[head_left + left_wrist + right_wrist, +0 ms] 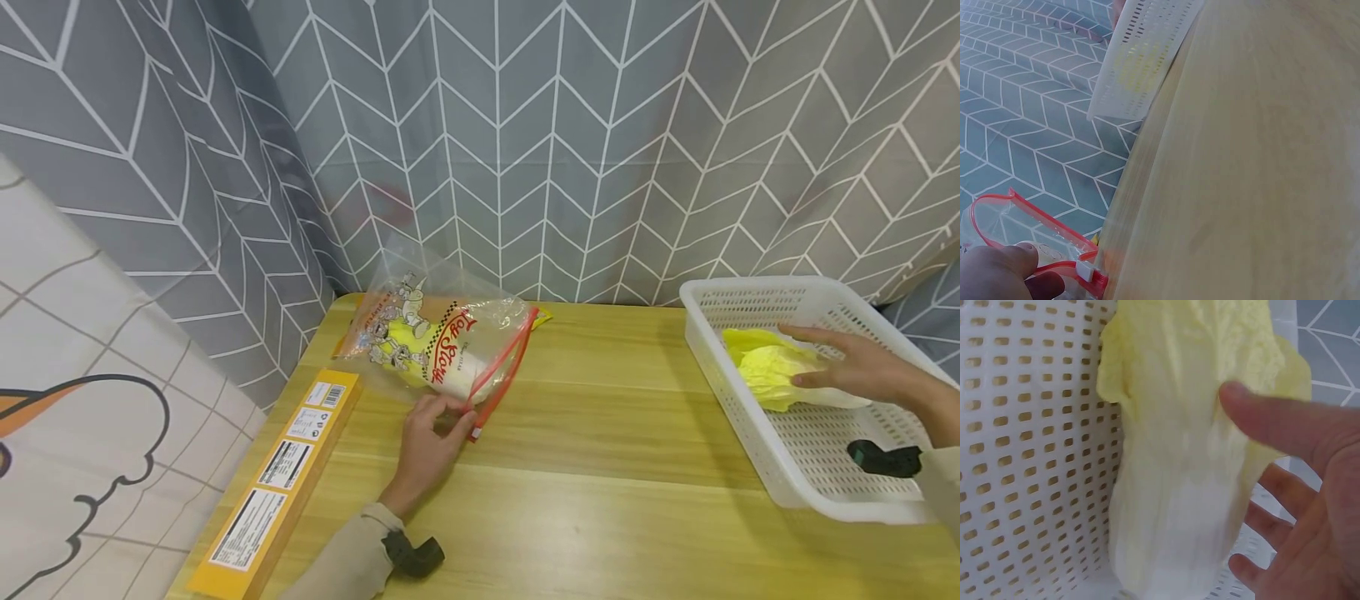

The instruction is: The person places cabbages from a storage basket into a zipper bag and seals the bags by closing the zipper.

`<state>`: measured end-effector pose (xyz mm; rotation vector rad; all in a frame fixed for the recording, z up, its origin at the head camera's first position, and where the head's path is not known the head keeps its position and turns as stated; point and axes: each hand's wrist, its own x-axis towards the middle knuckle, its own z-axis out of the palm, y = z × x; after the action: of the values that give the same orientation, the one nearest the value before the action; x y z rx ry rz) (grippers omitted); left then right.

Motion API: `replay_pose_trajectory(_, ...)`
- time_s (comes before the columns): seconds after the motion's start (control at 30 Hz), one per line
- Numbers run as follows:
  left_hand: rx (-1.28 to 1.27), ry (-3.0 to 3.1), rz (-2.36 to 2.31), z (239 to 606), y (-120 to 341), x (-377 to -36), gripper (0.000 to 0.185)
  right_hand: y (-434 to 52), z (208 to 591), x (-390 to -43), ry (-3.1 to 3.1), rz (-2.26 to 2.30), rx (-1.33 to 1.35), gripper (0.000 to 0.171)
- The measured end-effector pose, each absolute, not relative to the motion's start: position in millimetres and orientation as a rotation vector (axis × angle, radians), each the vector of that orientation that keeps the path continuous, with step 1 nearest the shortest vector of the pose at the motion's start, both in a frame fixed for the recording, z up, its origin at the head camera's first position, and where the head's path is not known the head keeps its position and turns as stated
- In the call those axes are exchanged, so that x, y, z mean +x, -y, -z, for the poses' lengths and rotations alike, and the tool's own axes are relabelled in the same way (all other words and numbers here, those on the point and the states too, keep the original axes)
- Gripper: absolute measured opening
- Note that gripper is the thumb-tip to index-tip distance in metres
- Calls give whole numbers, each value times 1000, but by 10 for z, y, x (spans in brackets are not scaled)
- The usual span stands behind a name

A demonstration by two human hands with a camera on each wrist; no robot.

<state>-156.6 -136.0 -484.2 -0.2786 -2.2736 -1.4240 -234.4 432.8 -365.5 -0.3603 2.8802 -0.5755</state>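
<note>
My left hand (431,450) pinches the lower corner of a clear zip bag (405,308) by its red zip edge, close to the white slider (1084,270). The bag lies on the table, printed with cartoon figures, and something yellow and white shows inside it. At the right, my right hand (862,367) reaches into a white basket, its thumb and fingers spread. Below it lies a napa cabbage (1179,456), yellow and frilly at one end, white at the other. In the right wrist view the thumb overlaps the cabbage and the other fingers are beside it.
The white perforated basket (750,450) stands on the right of the wooden table (585,500). A long orange box (273,483) with white labels lies along the left edge. Behind the table hangs a grey patterned curtain (525,150).
</note>
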Motion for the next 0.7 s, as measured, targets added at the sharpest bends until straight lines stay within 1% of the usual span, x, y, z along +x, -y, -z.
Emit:
replay_pose_trajectory(0.27, -278, 2271, 1418, 4840, 1346, -1561, 12, -4358, 3713, -2350, -2889, 576, -315, 80)
replay_pose_trajectory(0.6, -258, 2283, 1481, 4826, 1358, -1558, 10, -4395, 3742, -2376, -2858, 551, -320, 85)
replay_pose_trajectory(0.7, -261, 2277, 1484, 4838, 1361, -1568, 9, -4411, 3749, -2381, -2879, 557, -332, 82)
